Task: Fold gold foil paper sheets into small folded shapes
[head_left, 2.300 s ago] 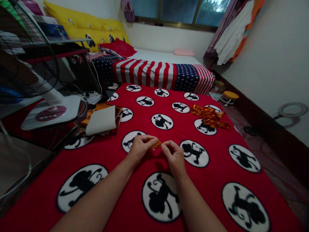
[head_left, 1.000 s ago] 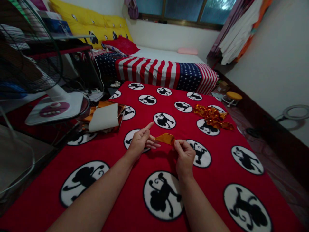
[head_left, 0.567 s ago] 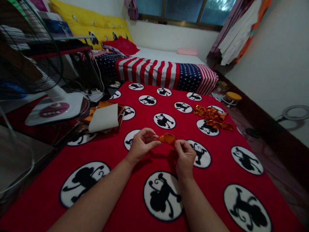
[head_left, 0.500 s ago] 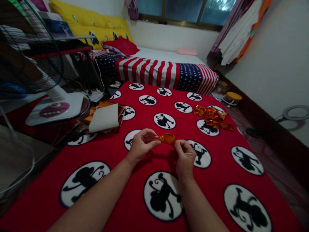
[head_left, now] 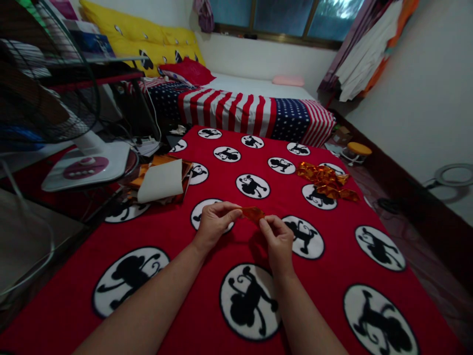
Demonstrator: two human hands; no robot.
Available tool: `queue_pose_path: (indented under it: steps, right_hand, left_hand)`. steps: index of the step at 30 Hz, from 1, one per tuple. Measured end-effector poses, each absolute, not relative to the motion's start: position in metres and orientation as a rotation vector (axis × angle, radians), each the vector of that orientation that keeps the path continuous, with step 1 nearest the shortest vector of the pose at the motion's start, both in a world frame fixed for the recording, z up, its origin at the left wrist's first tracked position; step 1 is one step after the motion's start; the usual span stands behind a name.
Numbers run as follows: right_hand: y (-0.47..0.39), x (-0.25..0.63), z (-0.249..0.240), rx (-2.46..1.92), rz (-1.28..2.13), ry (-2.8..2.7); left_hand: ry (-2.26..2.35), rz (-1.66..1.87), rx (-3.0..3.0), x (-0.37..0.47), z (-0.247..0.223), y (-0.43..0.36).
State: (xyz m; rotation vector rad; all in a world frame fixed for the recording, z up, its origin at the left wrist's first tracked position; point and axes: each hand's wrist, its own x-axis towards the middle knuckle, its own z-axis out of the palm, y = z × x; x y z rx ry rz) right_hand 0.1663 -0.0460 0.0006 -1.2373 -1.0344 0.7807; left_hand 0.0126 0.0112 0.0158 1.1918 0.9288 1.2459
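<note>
A small piece of shiny orange foil (head_left: 253, 213) is stretched between my hands, above the red cloth with black monkey figures (head_left: 199, 305). My left hand (head_left: 215, 224) pinches its left end between thumb and fingers. At the right end, the thumb and fingertips of my right hand (head_left: 278, 239) are closed on the foil. Several folded orange foil pieces (head_left: 325, 181) lie in a group on the cloth, beyond my right hand. To the left is a stack of orange sheets (head_left: 166, 160) with a pale card (head_left: 161, 181) on top.
A fan with a white base (head_left: 88, 165) stands at the left, beside a small table (head_left: 99, 59) and loose cables. Behind the cloth is a bed with a striped and starred cover (head_left: 236, 109). A yellow stool (head_left: 359, 149) stands at the right by the wall.
The foil has tilted and looks narrower and darker. My right hand has shifted slightly left, and the fingers of my left hand have come closer together on the foil.
</note>
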Motion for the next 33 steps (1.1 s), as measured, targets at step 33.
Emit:
queue_pose_path:
  steps: [33]
  right_hand:
    - [-0.051,0.154,0.005,-1.232,0.819,-1.360]
  left_hand:
    - [0.863,1.020,0.984,0.022,0.020,0.005]
